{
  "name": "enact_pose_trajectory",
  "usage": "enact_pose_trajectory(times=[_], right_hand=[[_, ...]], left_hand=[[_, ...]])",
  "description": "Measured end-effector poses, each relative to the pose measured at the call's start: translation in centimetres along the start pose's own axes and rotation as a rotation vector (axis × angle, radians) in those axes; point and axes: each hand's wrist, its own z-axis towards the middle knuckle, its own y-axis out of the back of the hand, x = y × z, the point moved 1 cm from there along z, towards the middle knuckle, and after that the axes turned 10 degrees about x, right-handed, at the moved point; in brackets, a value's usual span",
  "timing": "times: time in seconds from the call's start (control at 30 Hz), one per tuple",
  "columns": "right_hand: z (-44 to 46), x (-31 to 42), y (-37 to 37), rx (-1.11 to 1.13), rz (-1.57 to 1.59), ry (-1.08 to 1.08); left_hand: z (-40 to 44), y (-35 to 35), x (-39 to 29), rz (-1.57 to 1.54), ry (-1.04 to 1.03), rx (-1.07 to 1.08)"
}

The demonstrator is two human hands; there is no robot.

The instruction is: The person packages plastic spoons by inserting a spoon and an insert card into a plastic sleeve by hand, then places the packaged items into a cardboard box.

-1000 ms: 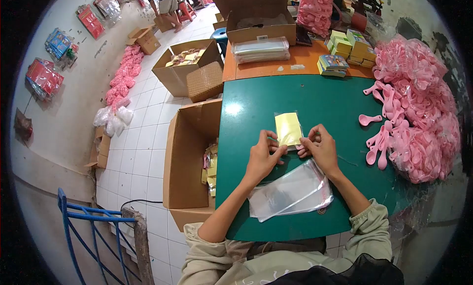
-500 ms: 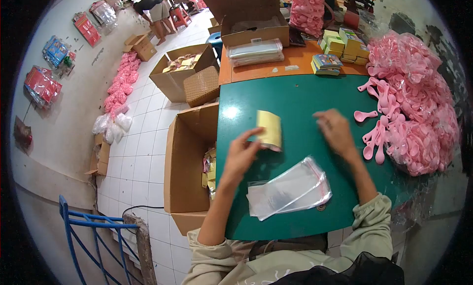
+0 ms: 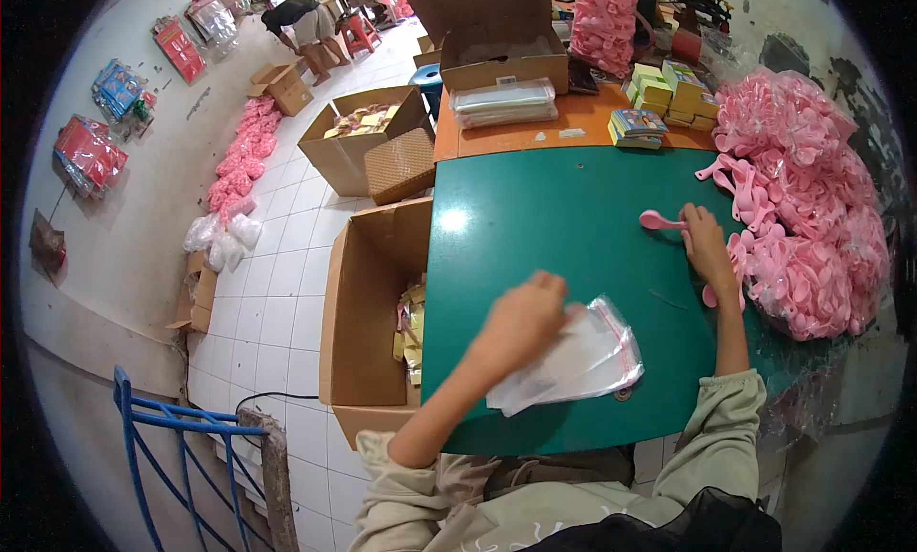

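My right hand (image 3: pixel 705 239) pinches the handle of a pink spoon (image 3: pixel 659 221) over the right part of the green table (image 3: pixel 535 208). Blurred by motion, my left hand (image 3: pixel 527 321) is over the upper left part of the clear plastic bags (image 3: pixel 573 361); its fingers are smeared and what they hold, if anything, cannot be made out. To the right of my right hand lie loose pink spoons (image 3: pixel 750 203) beside a large heap of bagged pink spoons (image 3: pixel 812 208).
An open cardboard box (image 3: pixel 368 313) with yellow packets stands left of the table. Behind are small yellow-sided stacks (image 3: pixel 638 127), a pile of plastic sleeves (image 3: pixel 504 103) and another box (image 3: pixel 358 141). A person (image 3: pixel 304 27) bends over far back. A blue railing (image 3: pixel 181 418) stands lower left.
The yellow packet has left my left hand and the tabletop. My left hand has moved down to the plastic bags. My right hand has moved right and taken hold of a pink spoon.
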Motion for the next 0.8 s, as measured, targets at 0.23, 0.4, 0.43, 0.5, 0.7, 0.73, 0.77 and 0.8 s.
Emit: enact_pose_trajectory(times=[0.23,0.4,0.43,0.5,0.7,0.73,0.77,0.8], right_hand=[[-1.3,4.9,3.0,0.011,0.825,0.025],[-1.5,7.1,3.4,0.107,1.182,0.078],[-1.6,7.1,3.1,0.129,1.198,0.103],[-1.6,7.2,2.9,0.179,1.192,0.115],[-1.7,7.7,2.5,0.237,0.972,0.097],[-1.7,7.9,2.5,0.23,0.883,0.114],[-1.7,8.0,2.4,0.224,0.794,0.13],[-1.7,8.2,2.6,0.217,0.765,0.138]], left_hand=[[2.2,-3.9,-0.1,-0.362,-0.145,0.032],[2.5,-3.0,1.4,-0.707,-0.075,0.074],[2.5,-3.0,1.4,-0.726,-0.088,0.043],[2.6,-3.0,1.7,-0.725,-0.061,0.055],[2.2,-3.1,1.8,-0.694,-0.001,-0.046],[2.1,-3.1,1.9,-0.676,0.014,-0.047],[2.1,-3.1,2.1,-0.668,0.013,-0.01],[2.2,-3.2,2.5,-0.659,0.012,0.027]])
